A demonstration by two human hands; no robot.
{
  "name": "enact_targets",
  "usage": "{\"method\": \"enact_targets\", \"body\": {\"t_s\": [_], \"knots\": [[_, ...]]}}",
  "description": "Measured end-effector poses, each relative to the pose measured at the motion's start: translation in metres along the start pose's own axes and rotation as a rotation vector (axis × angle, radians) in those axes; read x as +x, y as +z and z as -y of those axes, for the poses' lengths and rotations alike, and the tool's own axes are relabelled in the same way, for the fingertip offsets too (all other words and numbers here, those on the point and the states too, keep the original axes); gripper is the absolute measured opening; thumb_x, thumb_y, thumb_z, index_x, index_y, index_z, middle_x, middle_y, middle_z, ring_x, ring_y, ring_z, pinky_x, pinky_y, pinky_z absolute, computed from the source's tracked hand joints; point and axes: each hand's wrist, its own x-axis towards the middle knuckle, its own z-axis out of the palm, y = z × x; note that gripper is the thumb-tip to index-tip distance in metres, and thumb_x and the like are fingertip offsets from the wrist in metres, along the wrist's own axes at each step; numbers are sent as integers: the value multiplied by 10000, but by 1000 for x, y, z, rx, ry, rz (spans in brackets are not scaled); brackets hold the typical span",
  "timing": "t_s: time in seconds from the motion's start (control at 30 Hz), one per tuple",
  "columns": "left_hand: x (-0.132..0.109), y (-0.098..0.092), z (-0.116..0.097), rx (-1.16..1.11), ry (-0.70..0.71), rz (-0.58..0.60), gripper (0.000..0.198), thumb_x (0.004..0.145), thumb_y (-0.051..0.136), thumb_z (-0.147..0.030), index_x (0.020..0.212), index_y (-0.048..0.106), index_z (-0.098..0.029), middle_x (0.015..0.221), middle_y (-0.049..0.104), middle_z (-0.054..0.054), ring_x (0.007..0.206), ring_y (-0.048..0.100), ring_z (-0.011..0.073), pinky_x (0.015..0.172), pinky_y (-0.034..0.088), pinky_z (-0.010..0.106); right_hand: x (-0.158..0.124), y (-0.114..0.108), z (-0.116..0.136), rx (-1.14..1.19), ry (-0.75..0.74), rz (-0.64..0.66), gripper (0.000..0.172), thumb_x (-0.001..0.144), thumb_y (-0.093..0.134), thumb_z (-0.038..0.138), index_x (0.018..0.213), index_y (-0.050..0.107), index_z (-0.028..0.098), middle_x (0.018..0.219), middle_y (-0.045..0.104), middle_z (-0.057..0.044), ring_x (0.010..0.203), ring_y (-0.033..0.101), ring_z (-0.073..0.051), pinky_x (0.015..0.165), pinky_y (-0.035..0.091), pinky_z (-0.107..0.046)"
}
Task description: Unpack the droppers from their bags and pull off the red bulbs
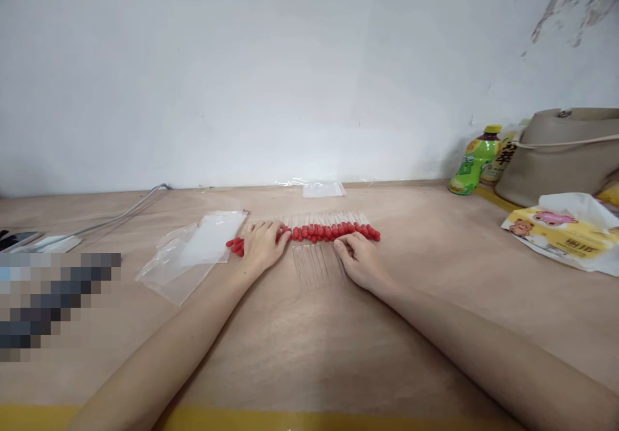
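Mostly, the red-tipped sticks (329, 231) lay aligned, leftmost ones askew; left fingers (282, 242) spread over them, right fingers (349, 245) curled, hold unclear.

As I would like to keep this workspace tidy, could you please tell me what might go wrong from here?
The left hand lies over the left end of the row of red pieces, so a sideways push could disarrange it.
The right hand is close beside the thin strands in front of the row; a brush might scatter them.
The clear plastic bags lie near the left forearm, which could perhaps drag them.
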Motion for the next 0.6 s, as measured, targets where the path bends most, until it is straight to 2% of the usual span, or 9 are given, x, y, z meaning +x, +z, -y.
{"method": "enact_targets", "body": {"t_s": [0.17, 0.3, 0.37, 0.43, 0.5, 0.6], "knots": [[-4, 5, -2, -22, 3, -70, 160, 833, 471, -305, 860, 590, -204, 835, 659, 39, 867, 548, 242, 774, 317, 386, -1, 2, -2, 183, 60, 39, 230, 842, 448, 356, 846, 572, 162, 780, 576, -55, 654, 577, -138, 591, 516, -286], [-7, 5, -2, -103, -35, -255, 135, 826, 488, -272, 892, 575, -192, 825, 657, 37, 852, 566, 233, 758, 342, 377, -1, 7, -12, 321, 113, 65, 266, 830, 469, 406, 871, 564, 161, 752, 580, -49, 623, 589, -135, 520, 538, -270], [-12, 2, -3, -151, -22, -359, 116, 819, 504, -257, 885, 569, -186, 843, 653, 39, 846, 574, 226, 759, 357, 375, -1, 9, -16, 306, 97, 45, 268, 827, 475, 409, 870, 565, 161, 764, 580, -53, 629, 585, -135, 522, 538, -272], [-21, -2, -5, -234, 26, -404, 107, 818, 514, -246, 888, 559, -178, 854, 644, 44, 829, 579, 209, 756, 386, 360, -1, 10, -18, 256, 54, -5, 259, 823, 486, 396, 886, 565, 157, 804, 578, -66, 651, 577, -138, 558, 538, -286], [-32, -9, -8, -355, 114, -349, 106, 826, 510, -227, 910, 546, -174, 856, 632, 43, 813, 580, 184, 744, 421, 329, -2, 8, -17, 181, -6, -84, 287, 805, 517, 379, 981, 545, 154, 890, 568, -90, 711, 574, -157, 615, 537, -320], [-48, -19, -11, -505, 290, -185, 117, 840, 488, -180, 948, 534, -179, 861, 623, 36, 801, 582, 151, 719, 459, 282, -4, -1, -11, 17, -148, -158, 515, 757, 589, 379, 1203, 434, 171, 1099, 509, -134, 954, 532, -229, 797, 494, -418]]}}
